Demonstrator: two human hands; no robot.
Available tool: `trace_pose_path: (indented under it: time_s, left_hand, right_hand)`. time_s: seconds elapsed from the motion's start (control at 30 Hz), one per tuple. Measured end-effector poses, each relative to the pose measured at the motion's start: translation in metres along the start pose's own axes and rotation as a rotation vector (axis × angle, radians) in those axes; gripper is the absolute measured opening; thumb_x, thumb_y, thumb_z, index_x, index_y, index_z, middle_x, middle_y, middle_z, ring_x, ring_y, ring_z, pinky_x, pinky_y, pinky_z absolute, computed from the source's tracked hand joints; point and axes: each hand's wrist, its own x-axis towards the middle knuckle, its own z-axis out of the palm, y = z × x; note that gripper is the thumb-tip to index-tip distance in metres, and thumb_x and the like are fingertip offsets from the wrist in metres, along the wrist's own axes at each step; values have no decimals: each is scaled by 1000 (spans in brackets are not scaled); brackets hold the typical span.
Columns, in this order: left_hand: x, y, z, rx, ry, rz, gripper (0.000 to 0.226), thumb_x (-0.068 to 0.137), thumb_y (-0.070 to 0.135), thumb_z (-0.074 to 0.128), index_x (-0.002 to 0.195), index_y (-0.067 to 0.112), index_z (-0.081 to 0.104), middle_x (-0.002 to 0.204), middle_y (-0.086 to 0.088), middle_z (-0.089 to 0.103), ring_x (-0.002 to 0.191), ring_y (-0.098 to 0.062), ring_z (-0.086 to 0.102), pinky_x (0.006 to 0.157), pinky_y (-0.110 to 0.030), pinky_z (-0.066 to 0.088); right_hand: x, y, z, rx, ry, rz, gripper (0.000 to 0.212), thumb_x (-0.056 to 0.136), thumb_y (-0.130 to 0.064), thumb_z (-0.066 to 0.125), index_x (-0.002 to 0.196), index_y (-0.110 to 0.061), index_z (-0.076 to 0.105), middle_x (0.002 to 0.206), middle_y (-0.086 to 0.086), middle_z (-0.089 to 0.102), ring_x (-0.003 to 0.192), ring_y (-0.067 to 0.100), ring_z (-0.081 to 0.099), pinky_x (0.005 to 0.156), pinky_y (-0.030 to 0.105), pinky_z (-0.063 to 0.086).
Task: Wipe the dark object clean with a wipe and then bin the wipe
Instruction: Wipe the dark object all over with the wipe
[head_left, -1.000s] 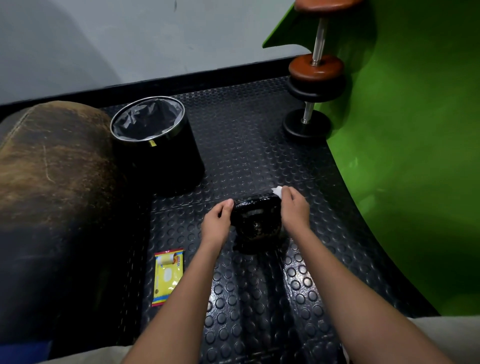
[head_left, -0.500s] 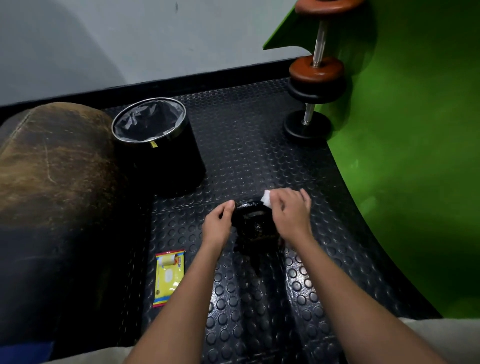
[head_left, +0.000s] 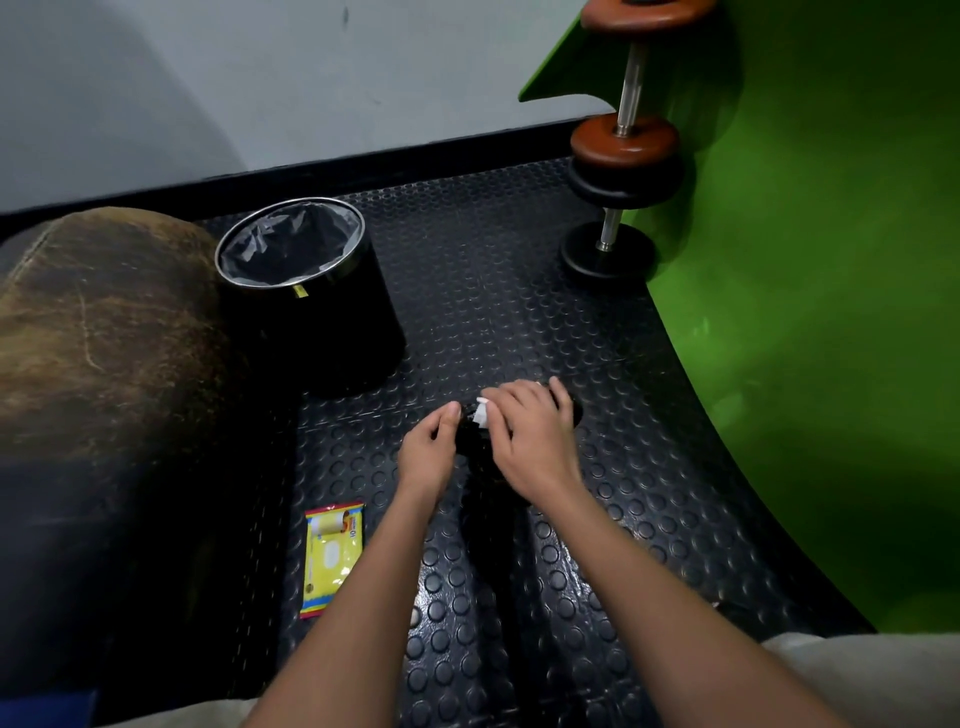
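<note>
Studded black rubber floor (head_left: 467, 291) fills the middle of the frame, bounded by a grey wall at the top and a curved green panel (head_left: 831, 312) on the right. Nearest, at lower left of centre, a yellow wipe packet (head_left: 331, 557) lies flat on the floor, apart from both forearms. Just beyond it, at centre frame, the left hand (head_left: 428, 452) braces the left side of the dark object (head_left: 475, 444), fingers curled against it, though how firmly it grips cannot be told. The right hand (head_left: 530, 436) lies over the top of the object, pressing a white wipe (head_left: 481, 413) against its upper left edge; only a small corner of the wipe shows. Most of the object is hidden beneath that hand. Farther off, in the upper left of centre, stands a black bin (head_left: 311, 312) with a grey liner, open and well apart from the hands. A dumbbell (head_left: 618, 150) leans at upper right. Wiping looks to be under way; binning the wipe remains undone.
</note>
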Motion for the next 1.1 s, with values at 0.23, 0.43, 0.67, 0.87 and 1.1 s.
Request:
trace_pose_path:
  time_s: [0.23,0.43,0.67,0.87,1.1]
  left_hand:
    - [-3,1,-1,33,-28,15,43,100,43,46,134,20,60,134,8,60,125,-6,50,98,-17,34]
    - [2,-1,2,36,13,6,40,100,42,48,130,19,62,131,6,62,124,-9,53,100,-20,36]
    - [0,1,1,44,1,5,37,99,40,50,127,20,64,127,5,64,114,-4,54,95,-19,37]
    - [-1,0,-1,53,-19,2,41,99,44,48,131,22,62,131,9,61,121,-5,51,96,-19,35]
    - [-2,2,0,45,-7,-8,41,99,44,47,131,22,61,132,7,61,116,-2,50,94,-19,34]
  right_hand:
    - [5,47,-17,147,83,353,35,106,-30,34,89,-27,65,92,-14,62,98,12,59,118,42,19]
    - [12,25,-13,55,84,317,39,105,-27,29,75,-24,52,79,-11,56,84,13,54,115,43,28]
    - [3,14,-2,6,46,-22,31,105,-31,37,113,-26,67,109,-16,64,112,4,53,121,35,14]
    - [-2,46,-11,209,144,233,35,106,-34,31,107,-26,65,102,-15,58,97,7,51,102,38,35]
    - [11,43,-17,970,-52,1012,45,99,-47,32,116,-22,66,112,4,67,95,19,61,82,35,52]
